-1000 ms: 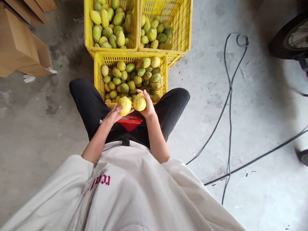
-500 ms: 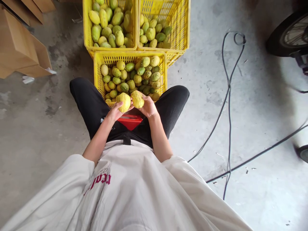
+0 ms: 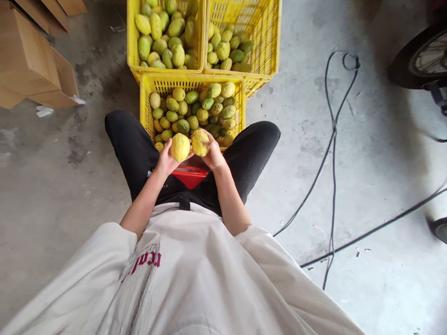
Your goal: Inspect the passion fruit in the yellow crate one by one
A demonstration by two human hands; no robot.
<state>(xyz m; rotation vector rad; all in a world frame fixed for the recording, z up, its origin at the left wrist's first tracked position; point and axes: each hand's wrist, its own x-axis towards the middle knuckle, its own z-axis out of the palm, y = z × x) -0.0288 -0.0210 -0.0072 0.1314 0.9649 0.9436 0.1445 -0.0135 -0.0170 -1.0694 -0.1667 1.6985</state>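
I sit with my knees apart on a red stool [image 3: 189, 176]. My left hand [image 3: 166, 161] is closed around a round yellow fruit [image 3: 179, 147]. My right hand [image 3: 213, 154] grips a second yellow fruit [image 3: 199, 142] right beside the first; the two fruits nearly touch. Both are held just over the near edge of a yellow crate [image 3: 145, 100] full of green and yellow fruit, which stands between my legs.
Two more yellow crates with fruit, one at the back left [image 3: 132, 44] and one at the back right [image 3: 270, 42], stand behind the near one. Cardboard boxes [image 3: 30, 65] lie at the left. Black cables [image 3: 330, 139] run over the concrete floor at the right, near a wheel [image 3: 422, 56].
Both hands have lifted the two fruits slightly toward the crate and turned them; the grips are unchanged.
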